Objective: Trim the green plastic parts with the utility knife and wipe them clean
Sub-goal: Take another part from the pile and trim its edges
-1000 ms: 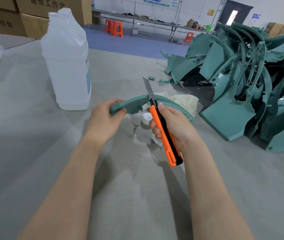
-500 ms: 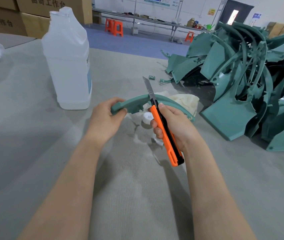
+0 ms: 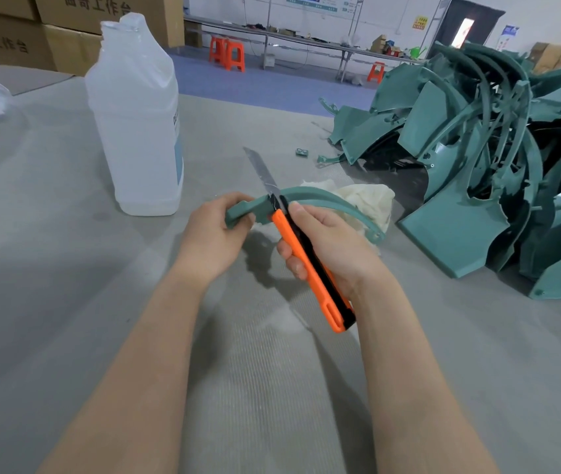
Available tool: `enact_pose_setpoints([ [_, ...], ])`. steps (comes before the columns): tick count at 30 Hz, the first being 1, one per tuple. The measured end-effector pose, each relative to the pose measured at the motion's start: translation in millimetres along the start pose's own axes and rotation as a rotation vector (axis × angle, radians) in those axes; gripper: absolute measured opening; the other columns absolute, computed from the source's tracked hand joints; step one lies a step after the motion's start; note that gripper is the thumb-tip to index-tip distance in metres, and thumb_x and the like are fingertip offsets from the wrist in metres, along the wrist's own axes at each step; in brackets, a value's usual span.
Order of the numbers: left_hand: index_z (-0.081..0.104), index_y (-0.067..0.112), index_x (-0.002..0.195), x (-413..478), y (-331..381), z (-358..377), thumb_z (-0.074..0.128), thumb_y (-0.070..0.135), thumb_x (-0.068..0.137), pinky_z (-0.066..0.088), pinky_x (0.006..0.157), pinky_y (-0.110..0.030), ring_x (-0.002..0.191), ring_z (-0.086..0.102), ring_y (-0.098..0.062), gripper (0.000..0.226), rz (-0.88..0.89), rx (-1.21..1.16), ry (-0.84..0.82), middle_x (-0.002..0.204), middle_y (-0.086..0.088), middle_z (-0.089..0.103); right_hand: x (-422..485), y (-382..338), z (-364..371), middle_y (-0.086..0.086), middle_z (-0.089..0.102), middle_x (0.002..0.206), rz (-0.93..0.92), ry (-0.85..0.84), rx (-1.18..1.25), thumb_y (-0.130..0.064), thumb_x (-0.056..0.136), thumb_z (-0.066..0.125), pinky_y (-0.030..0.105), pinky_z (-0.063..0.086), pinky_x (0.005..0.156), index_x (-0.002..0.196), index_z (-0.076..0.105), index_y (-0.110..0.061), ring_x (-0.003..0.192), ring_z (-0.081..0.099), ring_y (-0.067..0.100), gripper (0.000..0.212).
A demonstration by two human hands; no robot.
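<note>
**A:** Where is the piece that is being trimmed?

**B:** The curved green part (image 3: 309, 194) is held above the grey table (image 3: 66, 275), in the middle of the view. The left hand (image 3: 212, 237) grips its left end, with fingers and thumb curled round it. From there the arc sweeps right and dips toward the table.

**A:** And the knife?

**B:** The right hand (image 3: 333, 248) is wrapped round the orange and black utility knife (image 3: 313, 278), with the thumb laid near the top of the handle. The blade (image 3: 260, 169) is extended and points up and away. It crosses the part just right of the left hand, and its base meets the part's edge there.

**A:** What lies around them?

**B:** A crumpled pale cloth (image 3: 368, 200) sits on the table just behind the arc and is partly hidden by it. To the right is a big pile of green parts (image 3: 470, 159), tangled panels and hoops, well apart from both hands. A small green offcut (image 3: 302, 152) lies alone on the table beyond the cloth, near the pile's left edge.

**A:** Anything on the left?

**B:** A translucent white bottle (image 3: 135, 131) stands upright beyond the left hand. Cardboard boxes (image 3: 66, 15) are stacked behind it. Orange stools (image 3: 227, 53) stand on the blue floor past the table's far edge.
</note>
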State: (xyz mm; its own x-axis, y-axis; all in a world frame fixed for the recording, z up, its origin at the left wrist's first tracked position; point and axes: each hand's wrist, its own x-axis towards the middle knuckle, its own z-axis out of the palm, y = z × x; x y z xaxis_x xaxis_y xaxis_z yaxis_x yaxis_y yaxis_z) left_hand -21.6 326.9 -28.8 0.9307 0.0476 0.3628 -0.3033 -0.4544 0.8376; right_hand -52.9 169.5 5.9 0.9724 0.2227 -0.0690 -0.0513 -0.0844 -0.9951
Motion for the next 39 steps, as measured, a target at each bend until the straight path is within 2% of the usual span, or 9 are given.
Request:
enact_pose_setpoints([
  [4, 0.064, 0.025, 0.093, -0.3, -1.2, -1.1, 0.059, 0.011, 0.09, 0.04, 0.071, -0.028, 0.074, 0.051, -0.014, 0.016, 0.008, 0.0, -0.014, 0.075, 0.007, 0.059, -3.0, -2.5, -2.4, 0.008, 0.055, 0.06, -0.002, -0.033, 0.028, -0.031, 0.106, 0.037, 0.022, 0.038, 0.039, 0.113, 0.054, 0.005, 0.039, 0.045, 0.013, 0.04],
  [6, 0.066, 0.024, 0.095, -0.6, -0.2, -0.9, 0.06, 0.012, 0.09, 0.04, 0.072, -0.027, 0.078, 0.052, -0.015, 0.014, 0.011, 0.01, -0.005, 0.079, 0.007, 0.06, -2.8, -2.7, -9.6, 0.007, 0.055, 0.06, 0.016, 0.029, 0.096, -0.031, 0.106, 0.038, 0.021, 0.038, 0.037, 0.113, 0.056, 0.0, 0.039, 0.045, 0.013, 0.037],
  [8, 0.063, 0.029, 0.093, -0.7, 0.3, -1.7, 0.06, 0.014, 0.09, 0.037, 0.067, -0.023, 0.073, 0.051, -0.01, 0.015, -0.012, 0.005, 0.006, 0.075, 0.015, 0.058, -2.4, -1.8, -18.7, 0.006, 0.057, 0.059, 0.04, 0.138, 0.097, -0.033, 0.106, 0.038, 0.023, 0.04, 0.038, 0.109, 0.059, -0.003, 0.04, 0.047, 0.014, 0.037],
  [11, 0.062, 0.03, 0.091, -0.3, 0.1, -2.3, 0.059, 0.015, 0.09, 0.035, 0.063, -0.022, 0.067, 0.05, -0.003, 0.016, -0.023, 0.003, 0.009, 0.071, 0.018, 0.056, -3.0, 2.8, -29.5, 0.006, 0.06, 0.055, 0.098, 0.251, 0.018, -0.034, 0.105, 0.037, 0.024, 0.044, 0.041, 0.102, 0.062, -0.007, 0.042, 0.051, 0.015, 0.037],
  [16, 0.067, 0.022, 0.097, -0.5, 0.6, -2.5, 0.059, 0.013, 0.09, 0.035, 0.064, -0.024, 0.062, 0.048, -0.005, 0.013, -0.016, -0.008, 0.019, 0.066, 0.016, 0.054, -1.0, 8.1, -29.7, 0.003, 0.058, 0.05, 0.101, 0.311, -0.181, -0.036, 0.105, 0.034, 0.022, 0.045, 0.042, 0.097, 0.06, -0.005, 0.041, 0.052, 0.013, 0.041],
  [23, 0.063, 0.028, 0.093, -1.1, 1.3, -2.0, 0.059, 0.014, 0.09, 0.033, 0.064, -0.02, 0.073, 0.049, -0.011, 0.015, -0.02, 0.004, 0.032, 0.072, 0.019, 0.055, -1.7, 4.9, -18.8, 0.005, 0.054, 0.051, 0.056, 0.277, -0.269, -0.037, 0.104, 0.037, 0.021, 0.042, 0.038, 0.091, 0.061, -0.009, 0.036, 0.047, 0.013, 0.039],
  [28, 0.066, 0.023, 0.097, -0.9, 1.7, 1.5, 0.06, 0.011, 0.09, 0.043, 0.077, -0.03, 0.083, 0.054, -0.019, 0.015, -0.002, 0.025, 0.025, 0.081, 0.006, 0.06, -3.8, 1.8, -13.2, 0.003, 0.053, 0.049, 0.025, 0.194, -0.313, -0.038, 0.104, 0.038, 0.025, 0.043, 0.042, 0.092, 0.061, -0.009, 0.038, 0.048, 0.015, 0.039],
  [34, 0.067, 0.019, 0.098, 0.0, 0.7, 1.6, 0.06, 0.009, 0.089, 0.044, 0.081, -0.033, 0.087, 0.057, -0.022, 0.015, 0.012, 0.024, 0.029, 0.085, 0.003, 0.062, -3.3, -0.9, -4.9, -0.002, 0.055, 0.047, -0.04, 0.122, -0.408, -0.041, 0.103, 0.037, 0.021, 0.042, 0.041, 0.095, 0.061, -0.008, 0.039, 0.049, 0.012, 0.042],
  [39, 0.067, 0.02, 0.097, -0.2, 0.4, 2.1, 0.059, 0.009, 0.089, 0.041, 0.076, -0.028, 0.082, 0.054, -0.017, 0.015, 0.014, 0.02, 0.026, 0.082, 0.005, 0.061, -5.1, -2.0, -5.6, -0.001, 0.055, 0.048, -0.063, 0.097, -0.419, -0.042, 0.103, 0.038, 0.023, 0.044, 0.043, 0.093, 0.062, -0.013, 0.04, 0.049, 0.013, 0.039],
])
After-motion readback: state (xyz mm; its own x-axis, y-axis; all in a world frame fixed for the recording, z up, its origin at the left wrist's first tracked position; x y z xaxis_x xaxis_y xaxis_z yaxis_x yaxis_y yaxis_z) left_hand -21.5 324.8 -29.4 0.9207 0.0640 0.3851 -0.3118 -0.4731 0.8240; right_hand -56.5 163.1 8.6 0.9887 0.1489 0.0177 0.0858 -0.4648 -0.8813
